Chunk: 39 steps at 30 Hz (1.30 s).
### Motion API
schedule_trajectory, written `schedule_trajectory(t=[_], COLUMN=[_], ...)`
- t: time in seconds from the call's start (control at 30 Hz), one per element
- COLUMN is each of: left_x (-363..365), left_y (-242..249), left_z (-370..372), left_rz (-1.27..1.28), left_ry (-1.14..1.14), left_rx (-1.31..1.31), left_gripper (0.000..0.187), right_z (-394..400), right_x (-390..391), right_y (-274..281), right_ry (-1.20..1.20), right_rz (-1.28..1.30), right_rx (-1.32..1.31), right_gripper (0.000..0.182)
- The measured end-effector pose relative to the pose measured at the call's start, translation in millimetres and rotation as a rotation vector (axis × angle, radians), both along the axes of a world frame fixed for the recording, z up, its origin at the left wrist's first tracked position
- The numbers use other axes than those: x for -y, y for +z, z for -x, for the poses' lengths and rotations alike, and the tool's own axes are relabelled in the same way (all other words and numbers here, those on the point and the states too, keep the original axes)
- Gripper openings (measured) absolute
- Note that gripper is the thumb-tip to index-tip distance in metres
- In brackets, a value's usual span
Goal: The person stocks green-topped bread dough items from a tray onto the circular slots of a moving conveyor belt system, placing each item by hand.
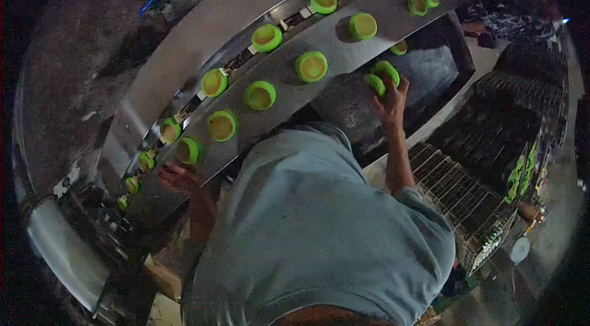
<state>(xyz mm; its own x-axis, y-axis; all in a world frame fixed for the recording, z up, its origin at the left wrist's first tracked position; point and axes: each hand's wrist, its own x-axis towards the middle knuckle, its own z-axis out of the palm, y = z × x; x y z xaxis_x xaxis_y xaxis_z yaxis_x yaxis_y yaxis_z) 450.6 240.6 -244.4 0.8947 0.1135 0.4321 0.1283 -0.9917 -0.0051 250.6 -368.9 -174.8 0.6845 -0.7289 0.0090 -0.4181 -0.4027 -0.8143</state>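
Holding two green cups (386, 72) off the tabletop's (335, 43) near edge, the right hand (392, 103) grips; left hand's (178, 179) grip unclear, the left-end cup (187, 151) just beyond it.

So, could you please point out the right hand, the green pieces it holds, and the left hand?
Right hand (391, 102), head view: middle of the hand.
Green pieces (386, 70), head view: side of the upper one.
Left hand (179, 179), head view: middle of the hand.
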Motion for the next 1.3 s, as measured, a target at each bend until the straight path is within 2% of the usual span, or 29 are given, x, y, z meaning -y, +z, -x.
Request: schedule_trajectory(t=[0.03, 0.07, 0.13, 0.17, 0.23, 0.27, 0.3, 0.37, 0.4, 0.47, 0.5, 0.53, 0.6, 0.63, 0.7, 0.73, 0.77, 0.8, 0.83, 0.9, 0.93, 1.0, 1.03, 1.07, 1.1, 1.13, 1.2, 1.23, 1.3], left_x=[0.9, 7.9, 22.7, 18.8, -3.9, -15.1, -22.2, -25.2, -14.1, 12.0, 19.1, 22.2, 21.7, 9.2, 12.1, 29.8, 41.0, 52.8, 57.1, 40.4, 19.4, 1.2, 2.5, 1.8, -8.0, -18.8, -30.1, -33.3, -54.8], left_y=[-1.2, 8.2, 25.4, 21.6, -2.0, -11.8, -18.3, -23.7, -12.4, 22.9, 33.4, 39.6, 34.2, 22.6, 26.7, 46.3, 55.3, 65.1, 69.0, 70.5, 68.6, 43.1, 29.4, 17.9, 5.5, -3.8, -11.2, -15.2, -20.2], left_z=[-1.4, -2.2, -2.4, -4.8, -3.1, -3.0, -3.5, -7.5, -8.2, -0.7, 0.2, 1.5, 1.4, -0.2, -5.3, -3.0, -2.9, -2.8, -1.4, -2.8, -9.9, -7.5, -1.4, 4.7, 5.9, 2.4, -0.2, 4.4, 7.1], left_rz=[-0.025, -0.087, -0.004, 0.15, 0.038, -0.07, -0.075, -0.083, -0.084, -0.383, -0.379, -0.313, -0.235, -0.121, -0.011, -0.247, -0.353, -0.478, -0.475, -0.474, 0.044, 0.55, 0.047, -0.448, -0.452, -0.484, -0.518, -0.661, -0.802], left_ry=[-0.049, -0.199, -0.204, 0.165, 0.063, -0.031, -0.041, 0.047, 0.046, -0.109, -0.11, -0.244, -0.382, -0.156, 0.052, -0.246, -0.402, -0.538, -0.54, -0.559, -0.24, 0.091, -0.026, -0.139, -0.148, -0.189, -0.24, -0.232, -0.23], left_rx=[0.026, 0.102, 0.084, -0.124, -0.07, -0.02, -0.009, 0.049, 0.057, -0.101, -0.103, -0.024, 0.064, -0.072, -0.209, 0.059, 0.195, 0.344, 0.349, 0.345, -0.133, -0.615, -0.421, -0.204, -0.203, -0.124, -0.032, 0.006, 0.052], left_gripper=[0.042, 0.042, 0.044, 0.043, 0.042, 0.042, 0.042, 0.042, 0.042, 0.043, 0.043, 0.043, 0.043, 0.042, 0.041, 0.039, 0.038, 0.038, 0.037, 0.037, 0.037, 0.037, 0.039, 0.041, 0.041, 0.042, 0.042, 0.043, 0.044], right_z=[-8.6, -17.3, -45.0, -58.3, -80.6, -84.1, -88.2, -93.7, -89.7, -88.6, -92.9, -93.5, -94.1, -95.0, -83.7, -76.5, -75.3, -74.5, -66.4, -41.7, -27.1, 3.7, 17.9, 28.0, 34.7, 38.1, 41.3, 41.2, 38.7], right_x=[-6.5, -12.8, -8.5, -8.2, -11.3, -19.1, -25.7, -16.3, 9.6, 20.9, 32.1, 48.3, 81.7, 97.7, 113.8, 118.3, 121.7, 102.6, 94.0, 80.9, 78.1, 70.8, 68.6, 65.8, 66.2, 69.8, 84.4, 90.3, 107.5], right_y=[6.4, 12.8, 4.5, -2.5, -14.4, -15.2, -14.7, -34.7, -71.8, -26.2, -5.1, 7.8, 8.9, 1.3, -23.1, -42.8, -52.3, -28.7, -27.8, -39.5, -53.5, -92.5, -122.6, -152.5, -172.3, -178.5, -189.5, -189.1, -185.8], right_ry=[-0.074, -0.143, -0.01, -0.02, 0.032, 0.017, 0.074, 0.124, 0.013, -0.105, -0.104, -0.143, -0.191, -0.124, -0.072, -0.007, 0.058, 0.021, 0.018, -0.295, -0.306, -0.608, -0.621, -0.617, -0.609, -0.617, -0.461, -0.411, -0.407], right_rz=[-0.108, -0.206, 0.533, 0.531, 0.947, 0.94, 0.892, 0.84, 0.413, 0.776, 0.781, 0.861, 0.951, 0.964, 0.973, 0.91, 0.845, 0.825, 0.824, 0.633, 0.634, 0.302, 0.304, 0.35, 0.39, 0.384, 0.334, 0.288, 0.05], right_rx=[0.145, 0.301, 0.052, 0.052, -0.015, -0.013, -0.078, -0.131, 0.188, 0.124, 0.122, 0.06, 0.0, -0.037, -0.083, -0.098, -0.107, -0.146, -0.144, 0.015, 0.002, -0.209, -0.214, -0.381, -0.548, -0.55, -0.576, -0.554, -0.318], right_gripper=[0.055, 0.056, 0.059, 0.059, 0.06, 0.06, 0.057, 0.054, 0.05, 0.042, 0.042, 0.042, 0.041, 0.043, 0.045, 0.046, 0.047, 0.05, 0.05, 0.05, 0.05, 0.06, 0.06, 0.061, 0.064, 0.064, 0.06, 0.058, 0.053])
